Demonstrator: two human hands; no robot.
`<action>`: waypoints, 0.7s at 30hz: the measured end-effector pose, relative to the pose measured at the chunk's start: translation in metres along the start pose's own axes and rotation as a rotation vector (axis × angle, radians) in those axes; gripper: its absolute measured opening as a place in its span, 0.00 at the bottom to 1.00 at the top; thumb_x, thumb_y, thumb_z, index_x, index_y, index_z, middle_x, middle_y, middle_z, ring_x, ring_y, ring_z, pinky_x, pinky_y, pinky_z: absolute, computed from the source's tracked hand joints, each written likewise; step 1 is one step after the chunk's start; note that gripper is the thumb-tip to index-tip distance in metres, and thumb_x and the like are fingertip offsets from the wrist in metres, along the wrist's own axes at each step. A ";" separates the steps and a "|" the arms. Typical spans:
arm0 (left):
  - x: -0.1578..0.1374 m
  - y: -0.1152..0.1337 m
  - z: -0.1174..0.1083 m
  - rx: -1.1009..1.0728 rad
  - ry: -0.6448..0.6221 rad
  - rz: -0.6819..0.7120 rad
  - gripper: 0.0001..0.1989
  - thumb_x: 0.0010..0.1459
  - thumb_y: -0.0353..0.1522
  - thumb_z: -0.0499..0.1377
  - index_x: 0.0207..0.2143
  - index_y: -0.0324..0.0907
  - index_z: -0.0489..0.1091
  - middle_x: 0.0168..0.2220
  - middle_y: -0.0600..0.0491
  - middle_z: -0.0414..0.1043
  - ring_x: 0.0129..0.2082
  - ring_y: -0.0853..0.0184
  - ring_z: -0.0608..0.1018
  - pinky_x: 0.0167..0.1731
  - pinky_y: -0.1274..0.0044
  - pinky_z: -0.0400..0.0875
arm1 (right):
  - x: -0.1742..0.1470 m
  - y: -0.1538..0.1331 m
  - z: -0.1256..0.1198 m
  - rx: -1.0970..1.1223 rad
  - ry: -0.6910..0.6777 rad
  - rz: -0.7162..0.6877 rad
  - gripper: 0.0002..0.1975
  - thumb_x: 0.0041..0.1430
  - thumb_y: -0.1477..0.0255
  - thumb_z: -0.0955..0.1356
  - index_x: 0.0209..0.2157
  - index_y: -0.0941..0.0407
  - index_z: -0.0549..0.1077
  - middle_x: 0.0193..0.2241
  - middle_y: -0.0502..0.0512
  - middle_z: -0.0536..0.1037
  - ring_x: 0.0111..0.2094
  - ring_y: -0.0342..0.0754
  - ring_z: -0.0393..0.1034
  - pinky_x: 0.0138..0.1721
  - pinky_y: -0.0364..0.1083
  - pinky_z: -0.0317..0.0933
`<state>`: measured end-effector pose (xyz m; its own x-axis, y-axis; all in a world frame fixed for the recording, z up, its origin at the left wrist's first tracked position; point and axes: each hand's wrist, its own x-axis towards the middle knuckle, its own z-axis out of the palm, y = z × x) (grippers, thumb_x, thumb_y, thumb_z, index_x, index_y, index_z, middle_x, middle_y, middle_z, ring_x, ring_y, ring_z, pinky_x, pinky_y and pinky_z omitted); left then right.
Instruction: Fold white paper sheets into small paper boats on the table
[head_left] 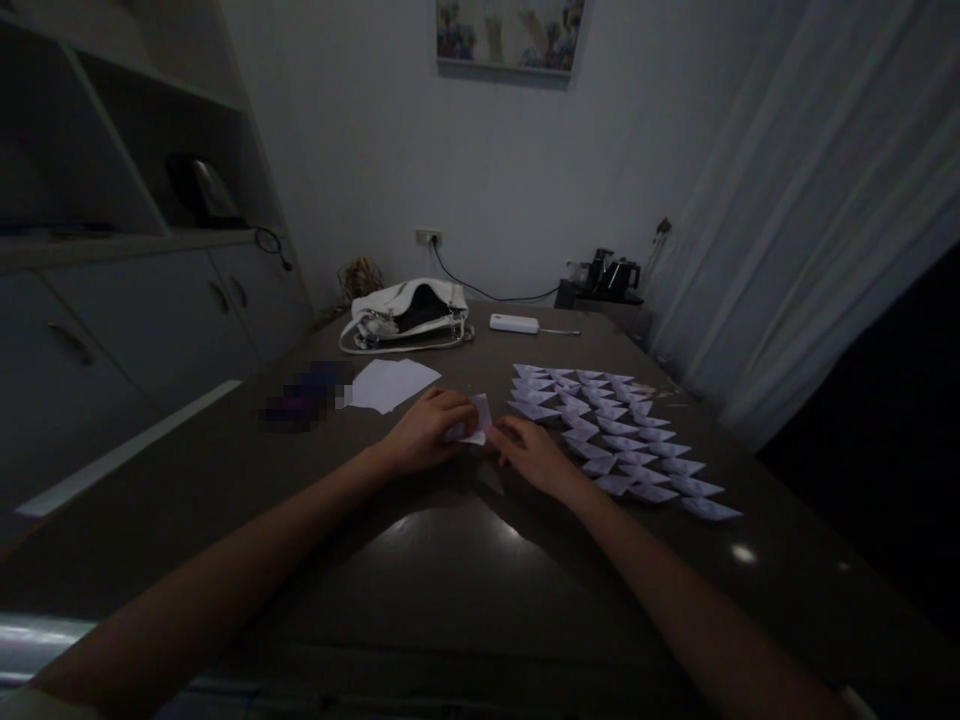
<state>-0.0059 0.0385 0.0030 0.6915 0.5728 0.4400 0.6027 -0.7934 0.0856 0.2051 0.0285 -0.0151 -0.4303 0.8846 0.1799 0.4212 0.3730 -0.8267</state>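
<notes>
A small piece of white paper, partly folded, is between my two hands above the dark table. My left hand curls over its left side, fingers closed on it. At its lower right edge, my right hand pinches the paper between thumb and fingertips. My fingers hide part of the paper, so its full folded shape cannot be made out. To the right, many folded paper boats stand in close rows. A loose stack of white paper sheets lies beyond my left hand.
On the table, a white handbag lies at the back, with a white power bank and short cable to its right. A blurred-out object lies at left. Kettles stand on a stand behind the far right corner.
</notes>
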 end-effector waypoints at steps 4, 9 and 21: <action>0.000 0.007 -0.001 0.041 -0.023 0.070 0.08 0.54 0.30 0.60 0.38 0.40 0.69 0.44 0.47 0.72 0.45 0.58 0.72 0.47 0.67 0.59 | 0.007 0.011 0.009 0.282 -0.024 0.036 0.14 0.56 0.62 0.69 0.39 0.57 0.71 0.33 0.55 0.77 0.26 0.46 0.71 0.25 0.42 0.62; 0.000 0.011 -0.004 0.041 -0.057 0.143 0.18 0.59 0.45 0.58 0.42 0.41 0.71 0.47 0.46 0.72 0.49 0.56 0.71 0.50 0.65 0.56 | 0.013 0.024 0.010 0.315 0.050 -0.061 0.10 0.51 0.73 0.70 0.38 0.58 0.72 0.34 0.54 0.78 0.34 0.49 0.74 0.37 0.47 0.67; 0.000 0.006 0.010 -0.229 0.195 -0.167 0.15 0.59 0.36 0.59 0.47 0.42 0.65 0.47 0.45 0.69 0.45 0.59 0.73 0.44 0.69 0.67 | 0.005 0.009 0.008 0.157 -0.039 -0.056 0.11 0.51 0.81 0.68 0.39 0.59 0.73 0.38 0.57 0.79 0.38 0.51 0.74 0.40 0.48 0.68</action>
<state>0.0012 0.0358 -0.0057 0.4884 0.6657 0.5642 0.5803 -0.7306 0.3597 0.2006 0.0338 -0.0263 -0.4818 0.8508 0.2098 0.2672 0.3706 -0.8895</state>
